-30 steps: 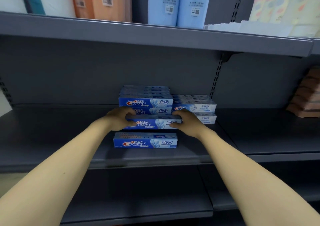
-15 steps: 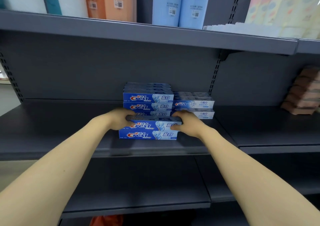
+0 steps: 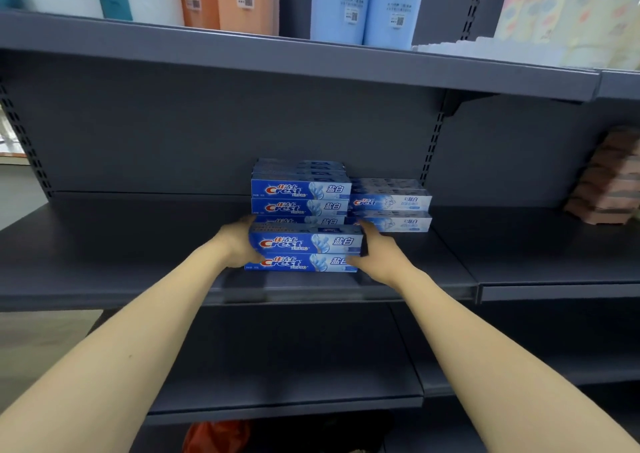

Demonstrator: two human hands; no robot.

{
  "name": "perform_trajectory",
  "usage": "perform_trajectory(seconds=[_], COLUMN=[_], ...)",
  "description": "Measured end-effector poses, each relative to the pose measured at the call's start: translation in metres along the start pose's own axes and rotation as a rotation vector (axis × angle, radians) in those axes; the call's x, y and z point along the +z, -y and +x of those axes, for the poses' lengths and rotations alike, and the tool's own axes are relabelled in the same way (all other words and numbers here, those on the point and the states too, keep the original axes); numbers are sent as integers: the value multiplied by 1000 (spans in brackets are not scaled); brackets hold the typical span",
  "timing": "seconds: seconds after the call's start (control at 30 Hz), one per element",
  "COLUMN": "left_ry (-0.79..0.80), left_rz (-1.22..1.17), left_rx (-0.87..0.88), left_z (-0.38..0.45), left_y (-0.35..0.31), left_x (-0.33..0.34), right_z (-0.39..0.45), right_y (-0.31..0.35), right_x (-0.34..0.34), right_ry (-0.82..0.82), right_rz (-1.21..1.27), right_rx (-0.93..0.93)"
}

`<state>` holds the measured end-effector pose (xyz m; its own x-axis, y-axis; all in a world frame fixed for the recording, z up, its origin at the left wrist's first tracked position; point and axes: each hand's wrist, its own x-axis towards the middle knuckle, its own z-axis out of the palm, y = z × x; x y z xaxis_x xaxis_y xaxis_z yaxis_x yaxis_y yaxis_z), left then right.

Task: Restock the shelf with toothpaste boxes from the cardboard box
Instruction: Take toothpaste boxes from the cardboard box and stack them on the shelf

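Note:
A blue Crest toothpaste box (image 3: 304, 242) lies lengthwise on top of another blue box (image 3: 301, 263) at the front of the grey middle shelf (image 3: 104, 262). My left hand (image 3: 237, 243) grips its left end and my right hand (image 3: 375, 253) grips its right end. Behind them stands a taller stack of blue boxes (image 3: 300, 196), with a lower stack of paler Crest boxes (image 3: 391, 204) to its right. The cardboard box is out of view.
The upper shelf (image 3: 311, 61) carries orange, blue and pastel packs overhead. A brownish stack of packs (image 3: 609, 178) sits at the right end of the middle shelf. A lower grey shelf (image 3: 287, 376) lies below, with something orange (image 3: 214, 435) under it.
Both hands have lowered the held box onto the front box on the shelf; one second ago there was a gap between them. The camera has moved closer and tilted.

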<state>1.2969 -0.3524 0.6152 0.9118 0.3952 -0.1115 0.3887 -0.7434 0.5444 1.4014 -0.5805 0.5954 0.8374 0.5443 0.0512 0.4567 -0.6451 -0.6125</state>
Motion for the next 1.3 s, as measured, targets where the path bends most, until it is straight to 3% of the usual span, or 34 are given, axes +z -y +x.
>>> perform_trajectory(seconds=[0.1, 0.2, 0.3, 0.4, 0.57, 1.3], left_ry=[-51, -177, -372, -518, -579, -645], left_rz=[28, 266, 628, 765, 762, 674], left_rx=[-7, -32, 38, 211, 319, 373], left_z=[-2, -6, -12, -9, 1, 73], left_y=[5, 8, 8, 11, 13, 7], left_x=[10, 24, 37, 42, 50, 60], right_z=[-4, -7, -4, 3, 10, 96], right_y=[-3, -3, -7, -9, -9, -33], right_x=[11, 20, 29, 37, 55, 67], right_ry=[-51, -180, -398, -457, -478, -685], right_rz=[-97, -312, -626, -767, -793, -743], right_rx=[31, 30, -177, -324, -392, -403])
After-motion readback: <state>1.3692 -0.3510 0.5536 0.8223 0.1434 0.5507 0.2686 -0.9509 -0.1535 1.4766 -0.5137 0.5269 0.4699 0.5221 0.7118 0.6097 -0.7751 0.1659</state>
